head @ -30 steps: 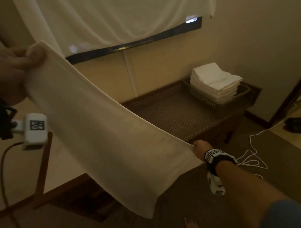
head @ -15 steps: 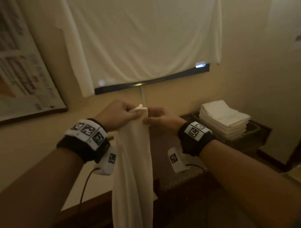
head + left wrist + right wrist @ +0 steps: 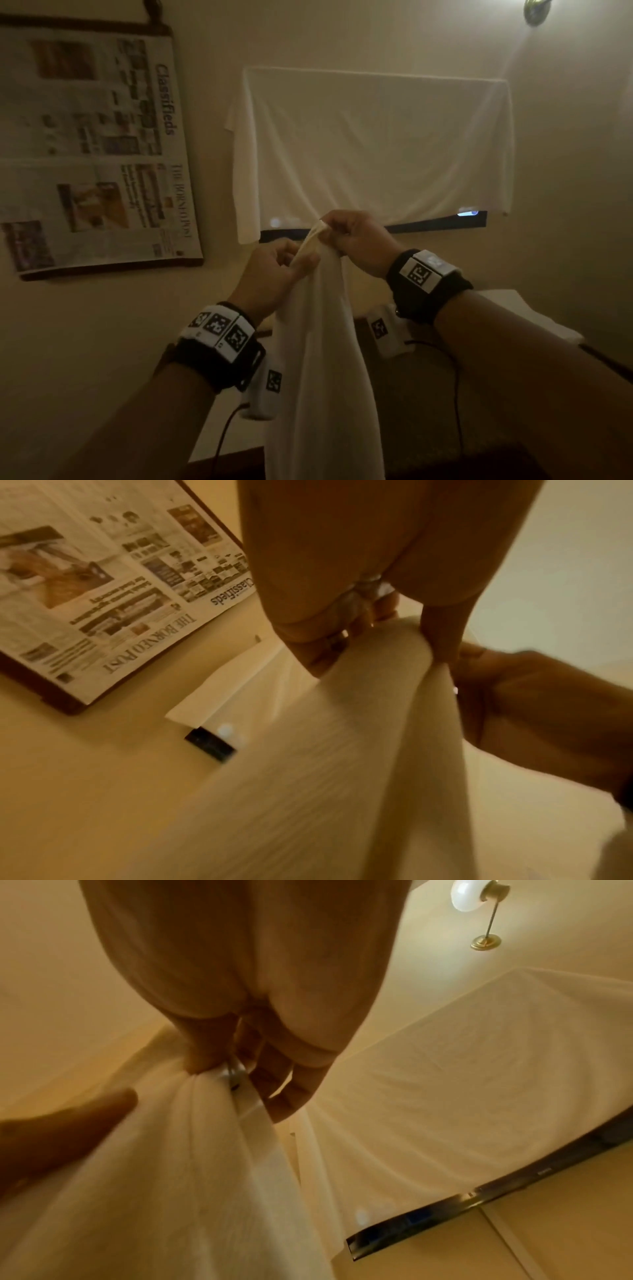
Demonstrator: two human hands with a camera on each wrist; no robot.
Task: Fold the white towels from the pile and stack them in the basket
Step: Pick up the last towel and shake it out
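1. While the towel (image 3: 322, 359) hangs doubled from the two hands, the step in hand looks like squaring up the first fold — the top corners are brought together just in front of the chest, and the cloth drops straight down below the grip and out of the bottom of the head view.
2. To do it well, I would match the corners edge to edge at the grip before letting either hand go; a soft cloth like this will likely slide and skew if one layer is released early.
3. Next, judging by the task, one hand should keep the joined corners while the other runs down the hanging edge to find the halfway point for the second fold.
4. At the grip, the left hand (image 3: 274, 270) has its thumb and curled fingers pinching a fold of the towel just below the top, and the right hand (image 3: 356, 240) pinches the topmost corner between thumb and forefinger, its remaining fingers loose — the two hands nearly touch.
5. As for looks, the towel is plain white, thin and limp, with fine ribbing in the left wrist view and soft vertical creases falling away from the grip.
6. Beyond the grip a white sheet (image 3: 376, 144) hangs on the wall, a framed newspaper (image 3: 92, 144) to its left; below the right wrist lies a dark worktop (image 3: 428, 411). No basket can be seen.
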